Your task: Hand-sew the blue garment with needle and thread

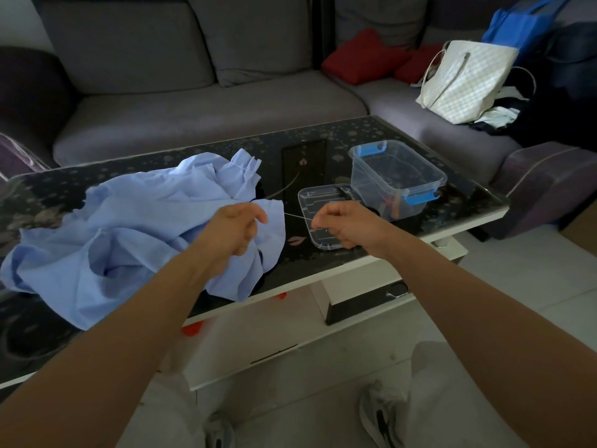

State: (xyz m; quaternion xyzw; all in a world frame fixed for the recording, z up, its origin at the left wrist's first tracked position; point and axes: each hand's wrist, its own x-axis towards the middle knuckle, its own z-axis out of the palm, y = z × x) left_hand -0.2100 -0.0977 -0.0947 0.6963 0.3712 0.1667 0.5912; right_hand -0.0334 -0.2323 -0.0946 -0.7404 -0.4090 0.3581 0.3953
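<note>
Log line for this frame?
left hand: pinches thread | right hand: pinches thread | blue garment: crumpled on table

Thread (295, 216): a faint line between the left hand (240, 226) and right hand (342, 225). Curled fingers hide its ends and any needle. The table's (155, 155) near-left corner is cropped. The clear box (399, 171) contents are indistinct.
</note>
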